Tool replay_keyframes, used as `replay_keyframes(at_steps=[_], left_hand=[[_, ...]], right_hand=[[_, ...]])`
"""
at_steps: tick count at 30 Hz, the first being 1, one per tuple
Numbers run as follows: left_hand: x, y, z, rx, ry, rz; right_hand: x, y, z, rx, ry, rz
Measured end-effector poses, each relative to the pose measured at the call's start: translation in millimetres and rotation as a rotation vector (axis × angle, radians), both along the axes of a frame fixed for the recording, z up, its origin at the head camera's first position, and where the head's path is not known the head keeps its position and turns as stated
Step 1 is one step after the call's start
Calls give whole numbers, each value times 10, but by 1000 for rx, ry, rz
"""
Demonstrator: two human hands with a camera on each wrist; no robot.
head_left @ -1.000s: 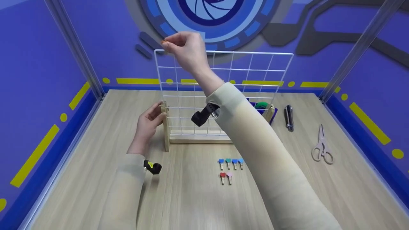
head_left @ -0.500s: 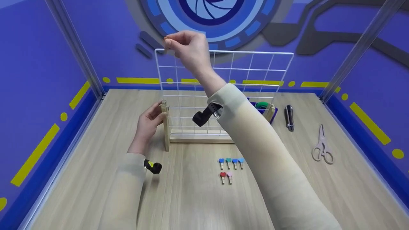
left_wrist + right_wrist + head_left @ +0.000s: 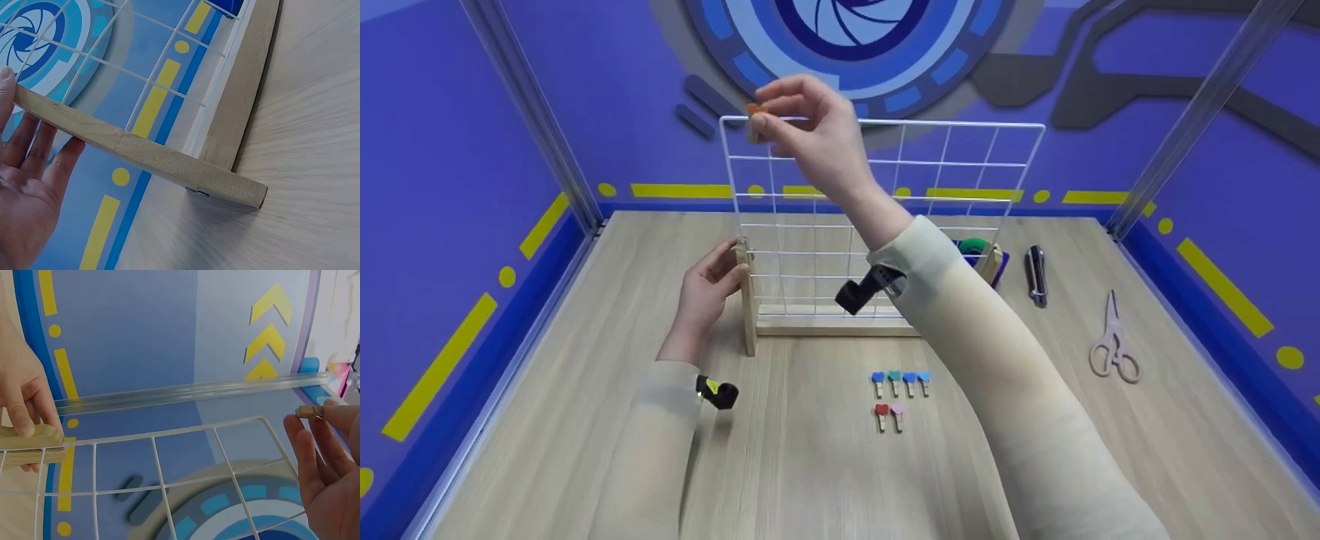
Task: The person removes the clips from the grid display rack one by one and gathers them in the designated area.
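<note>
A white wire grid [image 3: 885,195] stands upright in a wooden stand [image 3: 829,322]. My right hand [image 3: 765,112] is raised at the grid's top left corner [image 3: 263,419]. It pinches a small wooden clip with an orange head [image 3: 755,120] between thumb and fingers, right at the top wire. In the right wrist view the clip [image 3: 310,412] sits just beyond the corner, and I cannot tell if it touches the wire. My left hand [image 3: 718,276] holds the stand's left wooden post [image 3: 140,154], thumb on one side and fingers [image 3: 39,152] behind it.
Several small heart-topped clips [image 3: 898,381] lie on the wooden table in front of the stand. A utility knife [image 3: 1036,274] and scissors [image 3: 1113,343] lie to the right. A blue holder with a green roll [image 3: 976,249] sits behind the grid's right end.
My right hand has moved slightly down and to the right, bringing the clip from above the corner to the level of the top wire. The left hand has stayed on the post.
</note>
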State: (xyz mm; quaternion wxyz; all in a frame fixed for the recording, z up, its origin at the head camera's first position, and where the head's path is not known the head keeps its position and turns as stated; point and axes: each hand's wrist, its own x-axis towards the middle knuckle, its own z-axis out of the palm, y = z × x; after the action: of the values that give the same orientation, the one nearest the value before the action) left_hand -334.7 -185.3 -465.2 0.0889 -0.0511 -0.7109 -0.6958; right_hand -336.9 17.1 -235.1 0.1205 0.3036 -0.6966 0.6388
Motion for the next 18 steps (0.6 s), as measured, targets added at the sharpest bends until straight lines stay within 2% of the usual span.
replay_keyframes(at_steps=[4,8,18], left_hand=[[-2,-15,1,-1,9,6],[-9,-22,-9,-1,9,7],[-13,1,-15,28,11,16]], right_hand=[[120,94,-125,-2,9,54],[220,202,-291,-4,-29,93],[446,628,-757,-14,-103,117]])
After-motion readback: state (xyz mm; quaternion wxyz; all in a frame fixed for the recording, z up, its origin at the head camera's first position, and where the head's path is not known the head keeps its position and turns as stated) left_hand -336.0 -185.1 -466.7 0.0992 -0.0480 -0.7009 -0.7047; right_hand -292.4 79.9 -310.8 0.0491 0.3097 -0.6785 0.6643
